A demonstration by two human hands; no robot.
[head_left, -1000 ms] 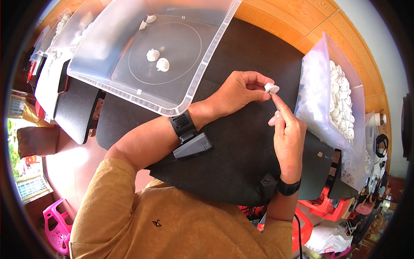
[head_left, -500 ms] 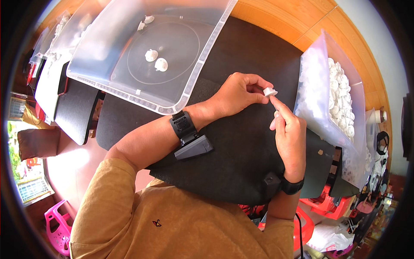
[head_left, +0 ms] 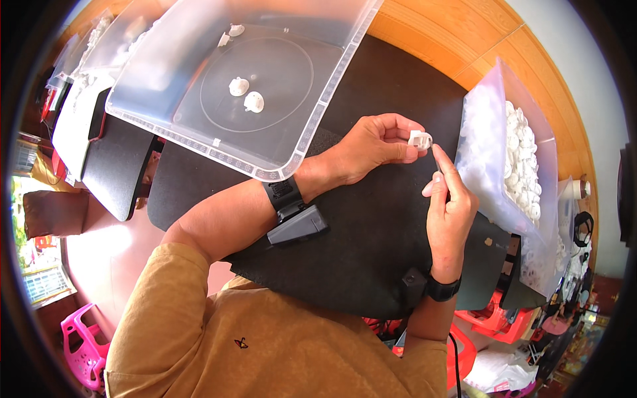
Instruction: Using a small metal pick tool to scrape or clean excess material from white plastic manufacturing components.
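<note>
Between the thumb and fingers of my left hand [head_left: 373, 147] is a small white plastic part [head_left: 419, 140], shaped like a little fitting with a recess facing me. My right hand [head_left: 449, 202] has its index finger stretched up to the part's right edge, the tip at or touching it. Its thumb stands away from that finger, and the other fingers are curled. A big clear plastic bin [head_left: 312, 136] stands at the upper left with several similar white parts [head_left: 253, 101] on its floor. At the right, a second translucent bin [head_left: 479, 142] is heaped with white parts [head_left: 521, 162].
Both hands are over a black tabletop [head_left: 345, 245]. An orange wooden panel [head_left: 451, 33] runs behind it. More bins of white parts lie at the far left. A pink plastic stool [head_left: 85, 345] and a red stool [head_left: 494, 322] stand on the floor.
My left hand has turned the white part, so its recessed side now faces me. My right hand has shifted slightly right, its index finger still at the part. The whole view has shifted a little.
</note>
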